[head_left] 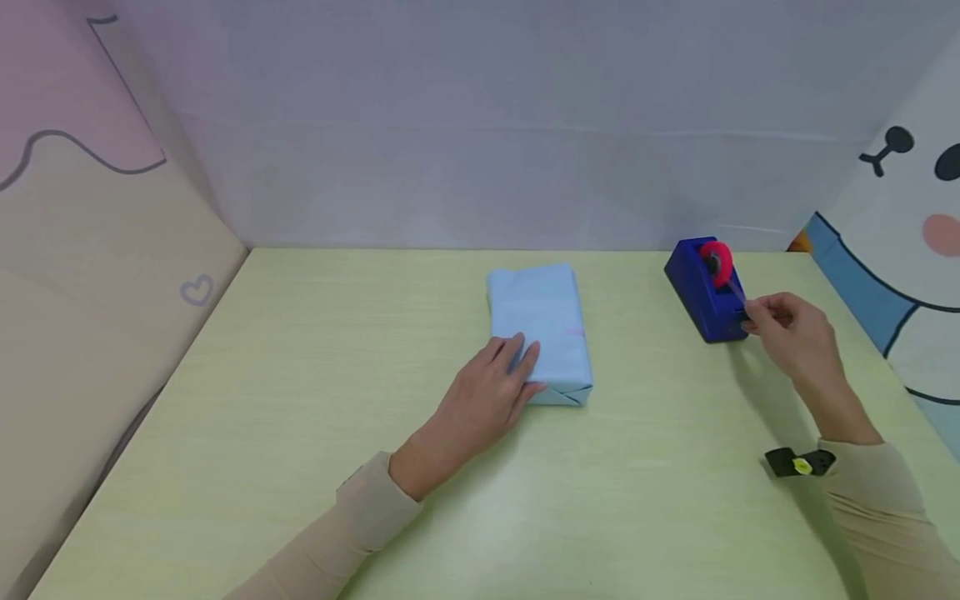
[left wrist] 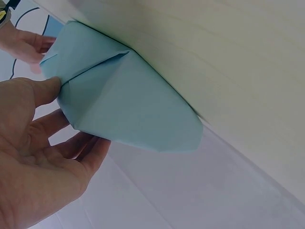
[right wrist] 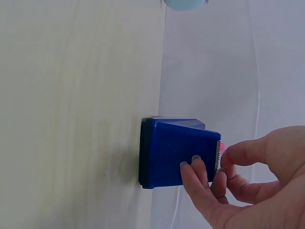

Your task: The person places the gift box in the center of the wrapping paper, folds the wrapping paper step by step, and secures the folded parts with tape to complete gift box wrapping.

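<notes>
A box-shaped package (head_left: 542, 312) wrapped in light blue paper lies on the table. My left hand (head_left: 480, 400) holds its near end, fingers on the top face and thumb against the folded end. In the left wrist view the thumb presses by the diagonal fold of the package (left wrist: 128, 100). At the right stands a blue tape dispenser (head_left: 701, 296) with a red-cored roll (head_left: 720, 262). My right hand (head_left: 798, 333) pinches the tape end at the dispenser's cutter. In the right wrist view, two fingertips touch the dispenser's (right wrist: 178, 152) front beside the toothed blade (right wrist: 218, 155).
The pale yellow-green table (head_left: 300, 350) meets a plain greyish back wall (head_left: 450, 167). Printed cloth panels with cartoon figures (head_left: 915, 250) stand at the sides. A black strap with a yellow spot (head_left: 798, 463) sits at my right cuff.
</notes>
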